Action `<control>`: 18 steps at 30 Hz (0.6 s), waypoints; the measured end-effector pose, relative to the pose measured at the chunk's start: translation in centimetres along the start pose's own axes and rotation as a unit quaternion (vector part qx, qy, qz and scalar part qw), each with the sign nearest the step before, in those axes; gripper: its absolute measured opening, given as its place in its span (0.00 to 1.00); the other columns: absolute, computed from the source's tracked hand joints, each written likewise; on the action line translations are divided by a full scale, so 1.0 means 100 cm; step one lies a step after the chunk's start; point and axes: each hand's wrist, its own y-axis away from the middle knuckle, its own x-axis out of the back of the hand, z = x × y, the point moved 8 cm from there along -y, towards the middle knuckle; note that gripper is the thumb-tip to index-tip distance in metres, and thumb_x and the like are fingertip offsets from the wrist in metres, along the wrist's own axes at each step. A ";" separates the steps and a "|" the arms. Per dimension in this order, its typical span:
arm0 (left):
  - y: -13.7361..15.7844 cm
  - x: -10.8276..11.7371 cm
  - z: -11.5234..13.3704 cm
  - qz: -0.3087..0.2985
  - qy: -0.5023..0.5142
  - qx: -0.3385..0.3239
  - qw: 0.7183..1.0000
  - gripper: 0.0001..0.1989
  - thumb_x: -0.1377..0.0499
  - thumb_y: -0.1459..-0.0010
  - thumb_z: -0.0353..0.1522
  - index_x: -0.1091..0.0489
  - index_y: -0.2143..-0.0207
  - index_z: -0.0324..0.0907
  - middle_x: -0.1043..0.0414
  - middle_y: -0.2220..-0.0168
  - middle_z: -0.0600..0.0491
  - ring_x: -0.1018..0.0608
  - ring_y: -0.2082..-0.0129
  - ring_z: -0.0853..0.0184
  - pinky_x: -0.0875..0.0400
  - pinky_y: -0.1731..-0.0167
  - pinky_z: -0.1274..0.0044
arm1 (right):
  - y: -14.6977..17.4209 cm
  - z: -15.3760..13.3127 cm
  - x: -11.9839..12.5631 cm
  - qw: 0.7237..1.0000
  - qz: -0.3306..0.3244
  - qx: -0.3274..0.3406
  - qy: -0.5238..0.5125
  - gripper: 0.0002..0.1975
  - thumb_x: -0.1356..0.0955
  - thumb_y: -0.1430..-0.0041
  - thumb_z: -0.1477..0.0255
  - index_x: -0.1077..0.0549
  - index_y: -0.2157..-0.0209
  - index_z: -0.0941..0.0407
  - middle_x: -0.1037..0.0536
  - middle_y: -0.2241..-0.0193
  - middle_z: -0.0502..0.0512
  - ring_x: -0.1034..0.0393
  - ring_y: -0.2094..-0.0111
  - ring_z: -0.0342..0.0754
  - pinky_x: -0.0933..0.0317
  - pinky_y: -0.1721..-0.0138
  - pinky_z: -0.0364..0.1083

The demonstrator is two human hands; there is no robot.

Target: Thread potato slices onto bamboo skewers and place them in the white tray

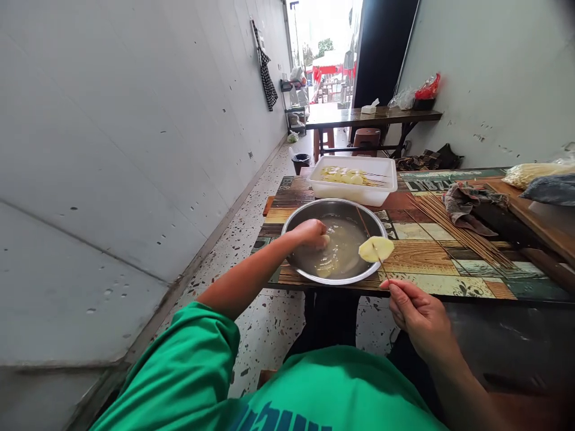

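Observation:
A round metal bowl (294, 263) of cloudy water (344, 239) stands at the table's near edge. Inside it, just at the water, is my left hand (312, 233), its fingers closed on a pale potato slice (326, 240) that shows only in part. My right hand (417, 314), to the right and in front of the bowl, pinches a thin wooden skewer (385, 272). On the skewer's upper end a flat, pale yellow potato slice (376, 249) is threaded, level with the bowl's right rim. More slices look blurred under the water.
Behind the bowl, a white plastic tub (354, 190) holds skewered slices. Loose skewers (453, 230) and a crumpled cloth (467, 206) lie to the right on the patterned table (426, 257). Bagged goods (539, 173) sit far right. A wall (135, 149) runs along the left.

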 end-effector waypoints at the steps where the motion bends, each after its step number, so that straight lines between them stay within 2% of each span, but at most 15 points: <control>1: 0.001 0.005 -0.002 0.017 0.082 0.006 0.997 0.05 0.37 0.55 0.27 0.28 0.81 0.40 0.30 0.83 0.53 0.26 0.79 0.68 0.34 0.76 0.79 | 0.003 0.002 -0.004 1.000 -0.017 -0.016 0.009 0.19 0.31 0.43 0.57 0.29 0.61 0.59 0.43 0.85 0.41 0.52 0.85 0.36 0.60 0.85 0.39; 2: 0.002 0.011 -0.006 0.044 0.174 0.014 0.984 0.05 0.38 0.52 0.29 0.27 0.80 0.39 0.31 0.84 0.54 0.28 0.82 0.71 0.36 0.78 0.80 | 0.005 0.004 -0.009 0.999 -0.035 -0.031 0.021 0.19 0.32 0.42 0.56 0.29 0.61 0.59 0.43 0.85 0.41 0.53 0.86 0.36 0.60 0.85 0.39; 5: 0.009 0.021 -0.014 0.128 0.398 0.035 0.908 0.04 0.37 0.51 0.30 0.26 0.76 0.38 0.32 0.84 0.56 0.33 0.84 0.76 0.38 0.81 0.83 | 0.011 0.008 -0.020 0.994 -0.067 -0.049 0.065 0.22 0.34 0.42 0.53 0.29 0.61 0.60 0.41 0.86 0.41 0.53 0.88 0.36 0.61 0.86 0.40; 9: 0.021 0.017 -0.006 0.131 0.535 0.027 0.834 0.07 0.33 0.57 0.31 0.27 0.76 0.36 0.29 0.81 0.54 0.29 0.81 0.76 0.34 0.78 0.83 | 0.011 0.011 -0.019 0.994 -0.049 -0.033 0.097 0.23 0.33 0.43 0.53 0.29 0.61 0.62 0.43 0.86 0.41 0.50 0.85 0.38 0.59 0.84 0.41; 12: 0.032 0.020 0.001 0.153 0.560 0.015 0.814 0.09 0.32 0.58 0.31 0.28 0.75 0.36 0.27 0.78 0.53 0.27 0.79 0.75 0.32 0.75 0.82 | 0.010 0.014 -0.017 0.993 -0.044 -0.033 0.102 0.23 0.33 0.42 0.55 0.28 0.60 0.62 0.43 0.85 0.42 0.51 0.84 0.38 0.59 0.83 0.41; 18: 0.041 0.020 0.007 0.161 0.570 0.014 0.806 0.08 0.34 0.56 0.28 0.30 0.74 0.35 0.26 0.78 0.52 0.26 0.78 0.74 0.29 0.72 0.79 | 0.014 0.013 -0.018 0.995 -0.048 -0.026 0.084 0.24 0.33 0.42 0.55 0.28 0.59 0.63 0.46 0.85 0.41 0.54 0.83 0.38 0.62 0.82 0.42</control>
